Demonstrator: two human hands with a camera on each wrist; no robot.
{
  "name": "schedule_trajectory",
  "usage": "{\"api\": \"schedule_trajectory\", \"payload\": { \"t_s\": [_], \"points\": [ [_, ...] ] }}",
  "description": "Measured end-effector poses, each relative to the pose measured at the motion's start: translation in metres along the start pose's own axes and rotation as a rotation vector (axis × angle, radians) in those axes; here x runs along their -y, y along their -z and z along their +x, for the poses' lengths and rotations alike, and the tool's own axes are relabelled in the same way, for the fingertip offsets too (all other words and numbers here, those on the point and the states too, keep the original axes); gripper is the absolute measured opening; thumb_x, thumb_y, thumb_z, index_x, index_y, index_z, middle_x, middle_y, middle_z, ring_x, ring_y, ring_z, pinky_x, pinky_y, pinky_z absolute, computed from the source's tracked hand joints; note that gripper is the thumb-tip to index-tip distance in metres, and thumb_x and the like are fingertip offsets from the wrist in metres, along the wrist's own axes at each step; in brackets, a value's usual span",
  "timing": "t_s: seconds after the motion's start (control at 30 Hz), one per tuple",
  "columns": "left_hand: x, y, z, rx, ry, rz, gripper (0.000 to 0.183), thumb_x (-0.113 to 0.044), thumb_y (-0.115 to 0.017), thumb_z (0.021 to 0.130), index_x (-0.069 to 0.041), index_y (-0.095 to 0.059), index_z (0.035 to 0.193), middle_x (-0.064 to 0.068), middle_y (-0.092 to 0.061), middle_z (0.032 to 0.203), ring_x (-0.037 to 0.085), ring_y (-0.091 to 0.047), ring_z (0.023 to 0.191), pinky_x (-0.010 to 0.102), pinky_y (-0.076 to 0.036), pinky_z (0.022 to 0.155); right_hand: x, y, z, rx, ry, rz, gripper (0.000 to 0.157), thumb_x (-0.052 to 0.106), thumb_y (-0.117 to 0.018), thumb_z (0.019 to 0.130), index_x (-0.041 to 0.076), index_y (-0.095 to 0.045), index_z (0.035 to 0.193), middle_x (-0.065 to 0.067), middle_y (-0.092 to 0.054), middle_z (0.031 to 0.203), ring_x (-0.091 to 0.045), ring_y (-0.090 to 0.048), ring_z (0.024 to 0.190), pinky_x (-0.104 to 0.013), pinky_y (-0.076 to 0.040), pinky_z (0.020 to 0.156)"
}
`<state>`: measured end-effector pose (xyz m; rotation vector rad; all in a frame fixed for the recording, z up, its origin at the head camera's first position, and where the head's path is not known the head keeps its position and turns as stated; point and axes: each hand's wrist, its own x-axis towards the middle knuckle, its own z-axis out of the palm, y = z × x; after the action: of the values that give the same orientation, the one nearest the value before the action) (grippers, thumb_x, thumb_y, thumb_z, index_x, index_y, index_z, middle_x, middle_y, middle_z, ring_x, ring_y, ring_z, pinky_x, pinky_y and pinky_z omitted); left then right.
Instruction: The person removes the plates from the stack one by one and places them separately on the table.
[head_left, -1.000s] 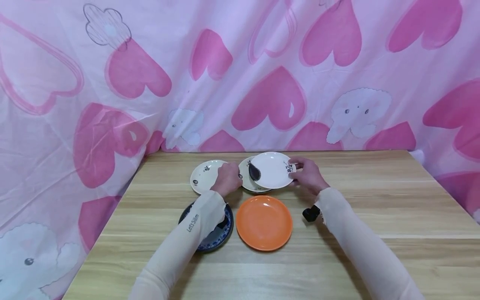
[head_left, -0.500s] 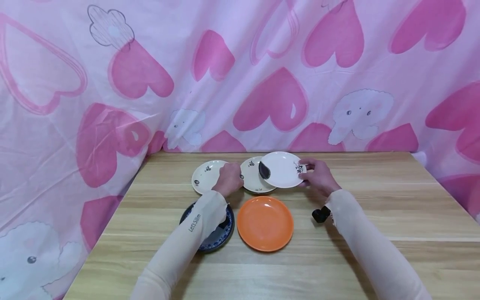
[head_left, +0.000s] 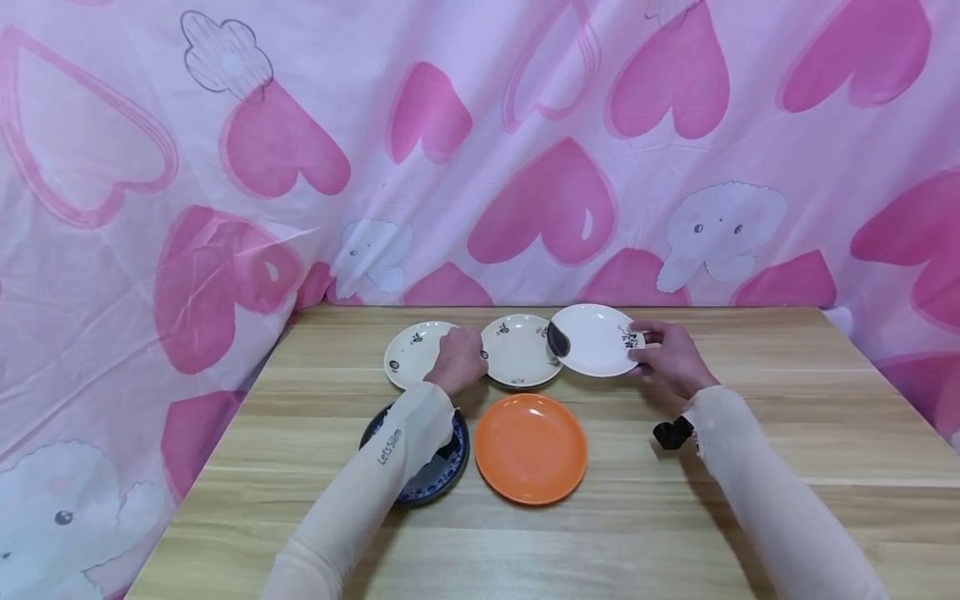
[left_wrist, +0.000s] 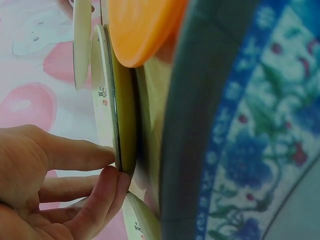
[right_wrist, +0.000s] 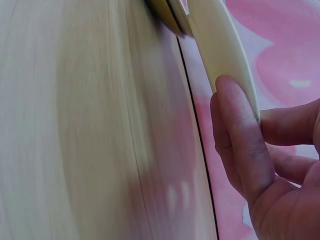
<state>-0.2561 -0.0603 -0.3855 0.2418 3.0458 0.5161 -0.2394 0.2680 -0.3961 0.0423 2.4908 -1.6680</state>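
Observation:
My right hand [head_left: 672,358] pinches the right rim of a white plate [head_left: 596,342] with a dark patch and small floral print. The plate is held above the table, its left edge just overlapping a cream plate [head_left: 517,350] in the head view. That cream plate tops a small stack; the left wrist view shows a dark line and a yellowish plate [left_wrist: 127,110] under it. Fingers and thumb of my left hand [head_left: 457,360] pinch the stack's left rim. Behind this hand lies another cream plate [head_left: 412,354], partly hidden.
An orange plate [head_left: 531,450] lies in front of the stack. To its left, a dark blue-rimmed plate [head_left: 442,479] is partly covered by my left sleeve. Wooden table [head_left: 750,517] extends to the right. A pink heart-print curtain [head_left: 540,100] hangs behind.
My right hand has carried the white plate rightward, off most of the stack, so more of the cream plate shows. My left hand has stayed at the stack's rim.

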Motion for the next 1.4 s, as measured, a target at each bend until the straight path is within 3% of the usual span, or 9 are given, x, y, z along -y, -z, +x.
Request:
{"api": "schedule_trajectory", "payload": {
  "t_s": [0.27, 0.47, 0.77, 1.03, 1.27, 1.4],
  "points": [
    [0.001, -0.001, 0.000, -0.003, -0.026, 0.028, 0.035, -0.003, -0.071, 0.078, -0.012, -0.048, 0.054, 0.002, -0.051, 0.059, 0.022, -0.054, 0.071, 0.034, -0.050, 0.066, -0.013, 0.021, -0.008, -0.023, -0.029, -0.073, 0.061, -0.006, -0.061, 0.092, -0.010, -0.037, 0.147, -0.028, -0.045, 0.123, -0.009, -0.065, 0.072, -0.033, -0.063, 0.072],
    [0.000, 0.000, 0.001, 0.005, -0.018, 0.022, 0.028, -0.004, -0.071, 0.079, -0.011, -0.056, 0.058, 0.003, -0.057, 0.063, 0.022, -0.056, 0.072, 0.033, -0.051, 0.067, -0.019, 0.029, -0.009, -0.026, -0.033, -0.092, 0.061, -0.006, -0.062, 0.091, -0.012, -0.037, 0.146, -0.025, -0.045, 0.117, -0.008, -0.065, 0.071, -0.034, -0.063, 0.073],
    [0.002, 0.001, 0.003, 0.019, -0.011, 0.026, 0.031, -0.003, -0.070, 0.080, -0.012, -0.052, 0.057, 0.002, -0.053, 0.061, 0.021, -0.053, 0.069, 0.029, -0.045, 0.061, -0.024, 0.026, -0.010, -0.010, -0.030, -0.074, 0.061, -0.008, -0.062, 0.090, -0.015, -0.036, 0.145, -0.027, -0.044, 0.119, -0.006, -0.066, 0.068, -0.031, -0.063, 0.071],
    [0.004, 0.001, 0.003, -0.034, -0.057, 0.029, 0.037, -0.003, -0.070, 0.078, -0.014, -0.045, 0.052, 0.002, -0.051, 0.059, 0.023, -0.055, 0.071, 0.037, -0.051, 0.068, -0.026, 0.025, -0.005, -0.001, -0.044, -0.097, 0.063, -0.009, -0.064, 0.089, -0.014, -0.035, 0.145, -0.026, -0.044, 0.115, -0.008, -0.064, 0.072, -0.032, -0.063, 0.069],
    [0.005, 0.001, 0.003, -0.030, -0.068, 0.025, 0.041, -0.004, -0.071, 0.078, -0.015, -0.042, 0.051, -0.001, -0.045, 0.055, 0.022, -0.052, 0.069, 0.035, -0.048, 0.066, -0.025, 0.027, -0.003, 0.010, -0.045, -0.175, 0.062, -0.006, -0.066, 0.089, -0.014, -0.038, 0.144, -0.032, -0.045, 0.121, -0.010, -0.063, 0.075, -0.031, -0.063, 0.068],
    [0.004, 0.000, 0.002, -0.010, -0.052, 0.012, 0.040, -0.004, -0.071, 0.078, -0.015, -0.043, 0.052, -0.002, -0.044, 0.055, 0.021, -0.050, 0.069, 0.033, -0.045, 0.065, -0.024, 0.028, -0.003, -0.008, -0.024, -0.284, 0.059, -0.001, -0.069, 0.088, -0.012, -0.044, 0.140, -0.033, -0.051, 0.118, -0.015, -0.063, 0.077, -0.029, -0.061, 0.065]
  ]
}}
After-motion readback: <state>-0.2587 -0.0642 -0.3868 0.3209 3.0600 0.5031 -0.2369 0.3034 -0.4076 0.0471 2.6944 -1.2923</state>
